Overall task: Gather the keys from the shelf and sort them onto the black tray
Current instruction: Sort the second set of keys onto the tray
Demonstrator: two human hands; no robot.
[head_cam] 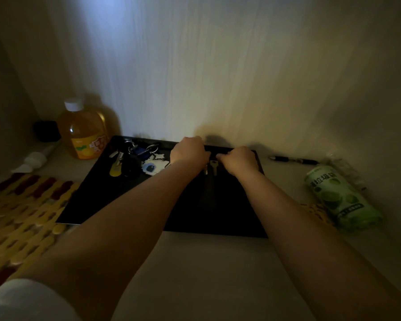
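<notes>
The black tray [97,195] lies on the shelf against the back wall. On its far left part sits a cluster of keys [134,158] with rings, a yellow fob, a black fob and white-and-blue tags. A single silver key [214,166] lies near the tray's far middle, between my hands. My left hand [189,151] is curled just left of that key, its fingertips hidden. My right hand [239,159] is curled just right of it, fingers pinched close to the key's head. Whether either hand touches the key is too dim to tell.
An orange juice bottle [83,130] stands at the back left beside a dark box [47,131] and a white tube [33,161]. A yellow and red mat [21,212] lies left of the tray. A pen [294,159] and a green roll [338,196] lie on the right.
</notes>
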